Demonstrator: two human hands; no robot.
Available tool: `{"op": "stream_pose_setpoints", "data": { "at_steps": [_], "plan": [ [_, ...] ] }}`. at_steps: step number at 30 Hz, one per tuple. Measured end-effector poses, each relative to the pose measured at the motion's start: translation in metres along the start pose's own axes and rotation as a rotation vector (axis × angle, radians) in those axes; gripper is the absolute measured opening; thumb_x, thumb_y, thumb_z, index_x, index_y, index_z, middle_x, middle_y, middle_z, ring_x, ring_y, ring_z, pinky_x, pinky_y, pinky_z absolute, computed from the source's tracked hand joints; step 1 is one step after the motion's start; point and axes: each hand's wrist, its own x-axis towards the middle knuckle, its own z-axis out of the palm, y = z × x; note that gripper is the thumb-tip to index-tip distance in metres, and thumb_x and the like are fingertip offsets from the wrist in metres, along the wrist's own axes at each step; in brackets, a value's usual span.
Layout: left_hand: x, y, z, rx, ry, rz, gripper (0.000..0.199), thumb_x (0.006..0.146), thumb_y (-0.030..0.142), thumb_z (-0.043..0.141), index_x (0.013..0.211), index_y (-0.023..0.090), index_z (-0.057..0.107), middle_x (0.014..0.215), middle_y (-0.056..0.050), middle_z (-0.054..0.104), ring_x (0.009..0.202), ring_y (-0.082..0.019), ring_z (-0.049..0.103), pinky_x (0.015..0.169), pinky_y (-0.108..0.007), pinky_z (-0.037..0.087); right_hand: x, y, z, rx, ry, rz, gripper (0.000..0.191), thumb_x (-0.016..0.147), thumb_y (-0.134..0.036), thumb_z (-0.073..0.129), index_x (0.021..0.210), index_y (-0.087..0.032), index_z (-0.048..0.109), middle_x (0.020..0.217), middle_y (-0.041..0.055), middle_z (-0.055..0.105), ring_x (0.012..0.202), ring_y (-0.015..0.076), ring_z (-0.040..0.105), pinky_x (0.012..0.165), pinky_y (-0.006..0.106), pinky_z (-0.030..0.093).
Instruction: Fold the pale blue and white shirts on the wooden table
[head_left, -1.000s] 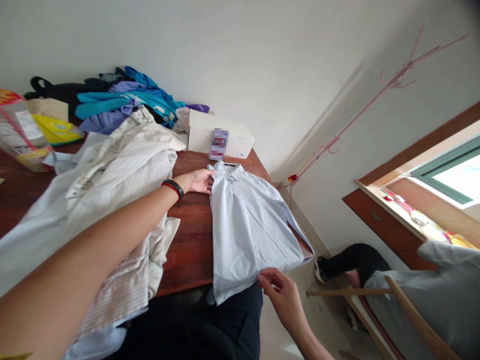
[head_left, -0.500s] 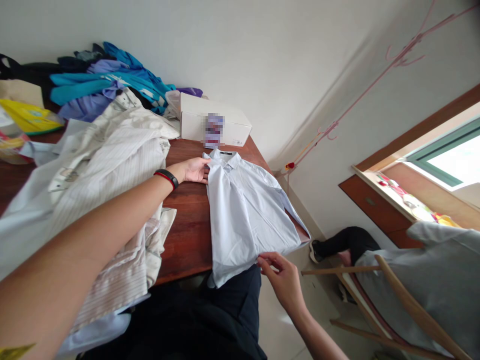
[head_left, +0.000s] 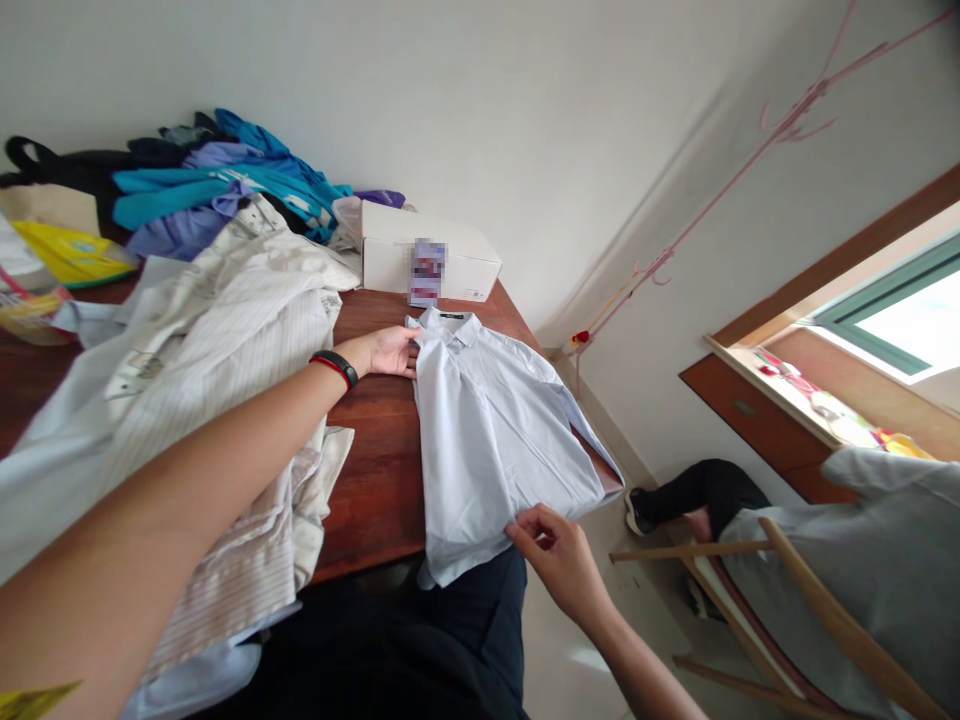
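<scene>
Item: pale blue shirt, folded lengthwise, lying flat on the dark wooden desk near its right edge. Long axis runs from the person toward the wall; the collar points to the far end, toward the white box, and the hem hangs slightly over the near desk edge.

Left hand: at the far end of the shirt, on its left side, just beside the collar. Fingers are curled onto the fabric at the shoulder fold; a pinch or a mere press cannot be told. A black-and-red band sits on that wrist.

Right hand: at the near end, off the desk edge, at the shirt's lower right corner. Thumb and fingertips are pinched on the hem fold.

Adjacent: heap of striped white shirts to the left of the shirt, apart from it; blue garments piled by the wall.
</scene>
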Motion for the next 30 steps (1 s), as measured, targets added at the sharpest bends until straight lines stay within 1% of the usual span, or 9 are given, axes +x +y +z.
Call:
{"op": "stream_pose_setpoints", "data": {
  "at_steps": [4, 10, 12, 14, 18, 20, 25, 27, 30],
  "plan": [
    [0.001, 0.002, -0.002, 0.041, 0.019, -0.075, 0.023, 0.100, 0.033, 0.049, 0.091, 0.016, 0.062, 0.074, -0.010, 0.071, 0.065, -0.025, 0.070, 0.064, -0.040, 0.061, 0.003, -0.001, -0.012, 0.157, -0.016, -0.027, 0.039, 0.090, -0.053, 0.064, 0.075, -0.019, 0.055, 0.070, -0.0013, 0.049, 0.066, 0.0135, 0.044, 0.060, 0.025, 0.036],
    [0.002, 0.002, -0.003, 0.048, 0.032, -0.094, 0.023, 0.100, 0.036, 0.050, 0.094, 0.016, 0.062, 0.076, -0.011, 0.072, 0.067, -0.026, 0.071, 0.064, -0.042, 0.062, 0.003, 0.006, -0.017, 0.361, -0.110, 0.115, 0.049, 0.084, -0.066, 0.067, 0.077, -0.021, 0.049, 0.059, -0.0076, 0.031, 0.056, 0.0102, 0.027, 0.052, 0.023, 0.022],
    [0.003, 0.002, -0.002, 0.046, 0.040, -0.094, 0.023, 0.099, 0.036, 0.052, 0.095, 0.016, 0.063, 0.076, -0.011, 0.072, 0.066, -0.026, 0.071, 0.065, -0.043, 0.062, 0.000, 0.010, -0.016, 0.430, -0.152, 0.154, 0.046, 0.085, -0.063, 0.068, 0.084, -0.021, 0.050, 0.059, -0.0087, 0.029, 0.054, 0.0092, 0.025, 0.051, 0.022, 0.020],
    [0.003, 0.001, -0.001, 0.042, 0.049, -0.088, 0.024, 0.100, 0.037, 0.050, 0.095, 0.017, 0.063, 0.076, -0.011, 0.072, 0.066, -0.026, 0.071, 0.066, -0.043, 0.062, -0.003, 0.014, -0.018, 0.510, -0.132, 0.171, 0.043, 0.085, -0.058, 0.071, 0.088, -0.022, 0.049, 0.059, -0.0094, 0.030, 0.053, 0.0083, 0.025, 0.049, 0.021, 0.020],
    [0.003, 0.000, 0.001, 0.036, 0.072, -0.078, 0.031, 0.103, 0.037, 0.042, 0.093, 0.016, 0.063, 0.074, -0.012, 0.071, 0.068, -0.027, 0.072, 0.067, -0.046, 0.063, -0.007, 0.015, -0.027, 0.728, 0.014, 0.237, 0.044, 0.082, -0.052, 0.077, 0.092, -0.025, 0.044, 0.063, -0.0086, 0.040, 0.051, 0.0082, 0.035, 0.047, 0.019, 0.028],
    [0.002, 0.000, 0.002, 0.038, 0.079, -0.082, 0.032, 0.103, 0.037, 0.042, 0.094, 0.015, 0.064, 0.075, -0.013, 0.071, 0.068, -0.028, 0.072, 0.067, -0.047, 0.063, -0.010, 0.013, -0.027, 0.789, 0.017, 0.266, 0.045, 0.081, -0.051, 0.078, 0.097, -0.026, 0.044, 0.066, -0.0077, 0.047, 0.051, 0.0091, 0.042, 0.047, 0.019, 0.033],
    [0.003, 0.000, 0.002, 0.036, 0.105, -0.065, 0.023, 0.100, 0.036, 0.050, 0.098, 0.017, 0.063, 0.080, -0.012, 0.073, 0.070, -0.027, 0.073, 0.068, -0.043, 0.063, -0.019, 0.009, -0.003, 0.664, -0.136, 0.254, 0.068, 0.075, -0.054, 0.082, 0.121, -0.029, 0.039, 0.086, -0.0010, 0.067, 0.064, 0.0172, 0.063, 0.058, 0.027, 0.048],
    [0.006, -0.001, 0.001, 0.035, 0.128, -0.050, 0.019, 0.099, 0.034, 0.053, 0.096, 0.017, 0.062, 0.079, -0.011, 0.073, 0.068, -0.024, 0.073, 0.068, -0.038, 0.063, -0.024, 0.011, 0.009, 0.585, -0.138, 0.238, 0.076, 0.072, -0.057, 0.084, 0.124, -0.029, 0.036, 0.085, -0.0003, 0.069, 0.064, 0.0189, 0.065, 0.059, 0.029, 0.049],
    [0.010, 0.001, -0.001, 0.044, 0.165, -0.038, 0.022, 0.099, 0.036, 0.054, 0.092, 0.017, 0.061, 0.073, -0.010, 0.071, 0.061, -0.023, 0.071, 0.062, -0.033, 0.062, -0.030, 0.016, 0.020, 0.570, -0.083, 0.209, 0.078, 0.073, -0.059, 0.081, 0.127, -0.029, 0.034, 0.078, -0.0015, 0.069, 0.058, 0.0170, 0.062, 0.054, 0.026, 0.046]
  ]
}}
